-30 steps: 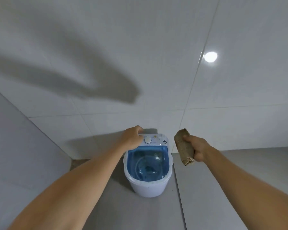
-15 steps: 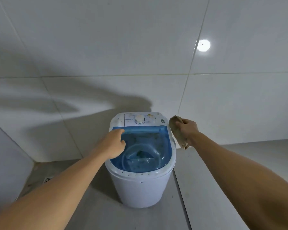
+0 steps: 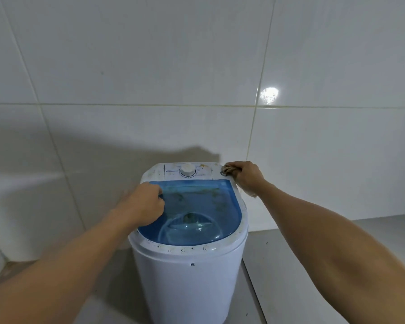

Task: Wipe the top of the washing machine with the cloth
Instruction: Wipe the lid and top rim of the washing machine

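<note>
1. White-tiled wall (image 3: pixel 150 66) and pale grey floor (image 3: pixel 313 265) behind – the small white plastic washing machine with a translucent blue lid (image 3: pixel 189 230) stands on the floor close against the wall, lamp glare on the tile to the right
2. Change over the last second: the right hand (image 3: pixel 244 175) was out in the air beside the machine with the cloth; now it is down at the back right corner of the top, touching it
3. Crumpled brown cloth (image 3: pixel 228 170) – bunched in that fist, fingers curled tight round it, front end pressed on the white panel by the small round port, a tail hanging below the hand
4. Left hand (image 3: pixel 147 202) has come off the back control area to the left edge of the blue lid; fingers curled down at the rim, looks like bracing – whether they actually clamp the lid edge I cannot tell
5. White round dial (image 3: pixel 188 170) in the middle of the control panel, untouched
6. Judgement: wiping is only just starting. Yellow-brown stains on the panel and lid, dark specks along the front rim – all still there
7. Next likely a sweep leftwards across the panel, skirting the dial, then lid and rim
</note>
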